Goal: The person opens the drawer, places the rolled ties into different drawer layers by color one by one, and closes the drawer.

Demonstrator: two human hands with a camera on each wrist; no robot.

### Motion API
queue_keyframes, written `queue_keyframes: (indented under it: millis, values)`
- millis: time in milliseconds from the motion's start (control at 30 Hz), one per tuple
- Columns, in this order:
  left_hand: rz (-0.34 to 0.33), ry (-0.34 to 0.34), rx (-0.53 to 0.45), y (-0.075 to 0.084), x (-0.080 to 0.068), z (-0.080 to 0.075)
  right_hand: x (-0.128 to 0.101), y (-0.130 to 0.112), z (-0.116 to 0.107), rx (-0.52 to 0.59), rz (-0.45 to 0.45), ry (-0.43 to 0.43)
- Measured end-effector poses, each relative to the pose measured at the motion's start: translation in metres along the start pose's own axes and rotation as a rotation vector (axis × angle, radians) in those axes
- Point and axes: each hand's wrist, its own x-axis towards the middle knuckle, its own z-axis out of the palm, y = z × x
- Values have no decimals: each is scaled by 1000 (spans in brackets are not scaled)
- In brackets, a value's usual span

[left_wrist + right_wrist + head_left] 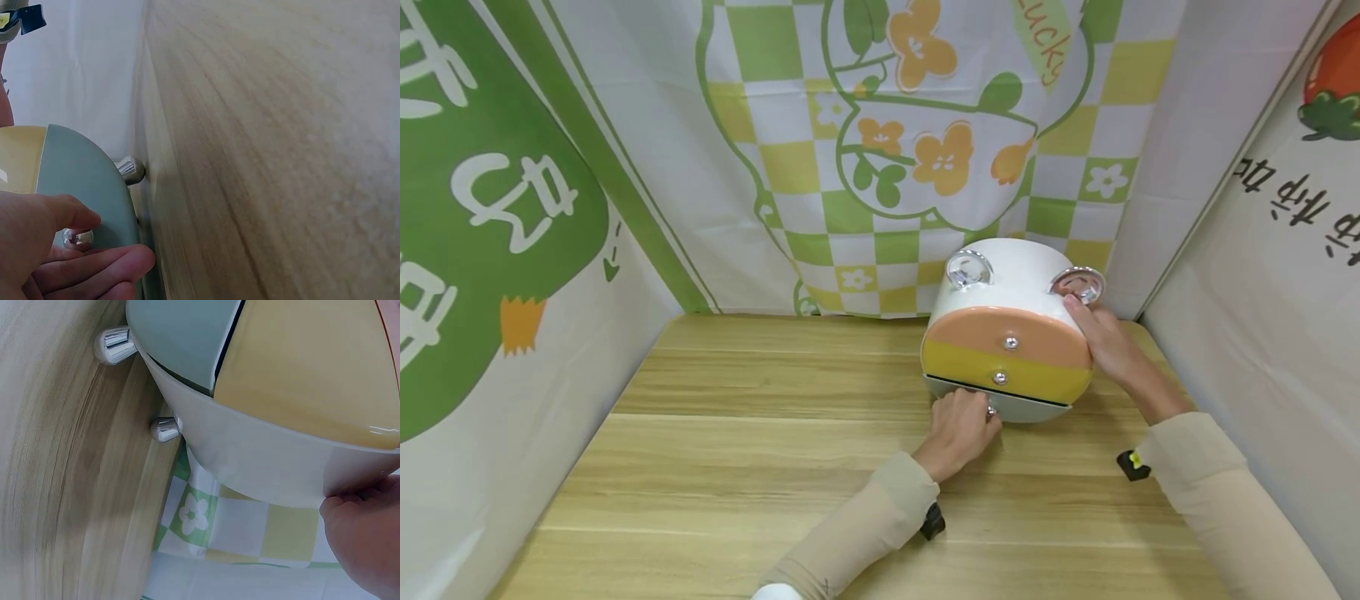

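Observation:
A small white drawer cabinet [1022,271] with rounded sides stands on the table, with two clear round eye shapes on top. Its front has an orange drawer [970,329], a yellow drawer [955,358] and a grey-green bottom drawer [1033,408], each with a silver knob. A dark gap runs along the bottom drawer's upper edge. My left hand [962,425] is at that drawer, thumb and fingers around its knob [78,239]. My right hand [1108,342] holds the cabinet's right side, its thumb just under the right eye shape [1078,285]; its other fingers are largely hidden.
Short silver feet [115,345] lift the cabinet off the wooden table [737,467]. Close behind it hangs a green-and-yellow checked cloth [895,250]. Printed white panels [1262,275] border the table on both sides.

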Motion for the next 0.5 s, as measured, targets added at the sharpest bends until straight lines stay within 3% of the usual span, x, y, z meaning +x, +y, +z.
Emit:
queue_keyframes:
  millis: [500]
  values:
    - [-28, -11, -5, -1, 8, 3, 1, 5, 0, 25, -12, 3]
